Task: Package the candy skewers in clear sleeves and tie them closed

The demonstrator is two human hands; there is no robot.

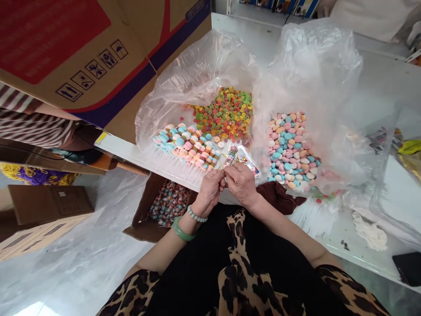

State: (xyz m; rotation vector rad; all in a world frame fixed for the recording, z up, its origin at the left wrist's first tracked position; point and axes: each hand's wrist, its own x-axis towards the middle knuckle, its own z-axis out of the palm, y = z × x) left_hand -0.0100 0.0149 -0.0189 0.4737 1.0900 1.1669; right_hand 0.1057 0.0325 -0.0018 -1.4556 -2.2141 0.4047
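Note:
My left hand (212,183) and my right hand (241,183) meet at the table's front edge, fingers pinched together. Just beyond the fingertips shows a small candy stick (232,152) in clear wrapping with thin gold ties; the fingers hide its lower part. It seems to be gripped by both hands. A printed card (246,160) lies right behind my right hand. To the left, candy skewers (187,145) of pastel pieces and rings lie in a row, their white sticks pointing toward me. Behind them, small colourful ring candies (230,114) lie heaped on clear plastic.
Pastel candies (289,151) fill an open plastic bag (315,57) on the right. A large carton (131,44) stands at the left. Below the table edge, a cardboard box (138,219) holds many wrapped candies. Loose white sticks (315,217), a crumpled cloth (370,230) and a phone (408,267) lie right.

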